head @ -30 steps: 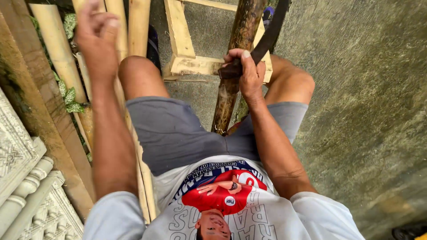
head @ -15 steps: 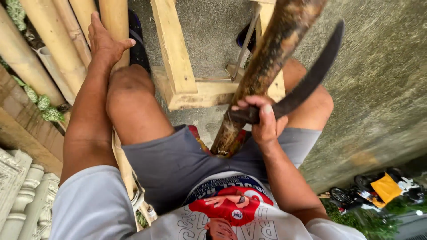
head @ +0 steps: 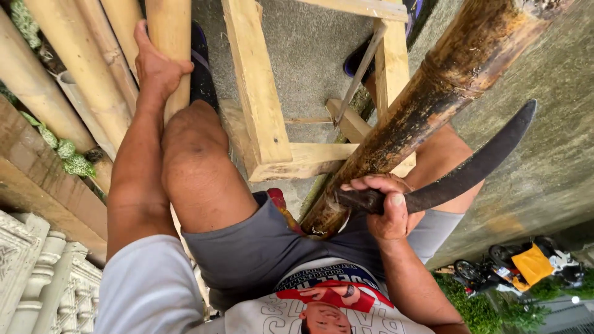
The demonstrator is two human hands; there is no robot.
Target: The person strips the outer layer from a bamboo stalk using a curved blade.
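Note:
My right hand (head: pixel 383 207) grips the dark handle of a long curved blade (head: pixel 476 164) and presses against a thick brown bamboo pole (head: pixel 421 108). The pole leans from between my thighs up to the top right. My left hand (head: pixel 158 65) rests with its fingers closed over a pale bamboo pole (head: pixel 170 37) at the upper left, beside my bare left knee (head: pixel 192 139). I am seated, in grey shorts and a white printed shirt.
A wooden frame stool (head: pixel 260 105) stands on the concrete ground before my knees. More pale bamboo poles (head: pixel 62 68) lie along the left beside a plank and a carved white baluster (head: pixel 31 284). A motorbike (head: pixel 513 266) shows at bottom right.
The view has tilted and come closer. My left hand has slid from the bamboo stack onto one pale pole. The brown pole and blade now sit more to the right.

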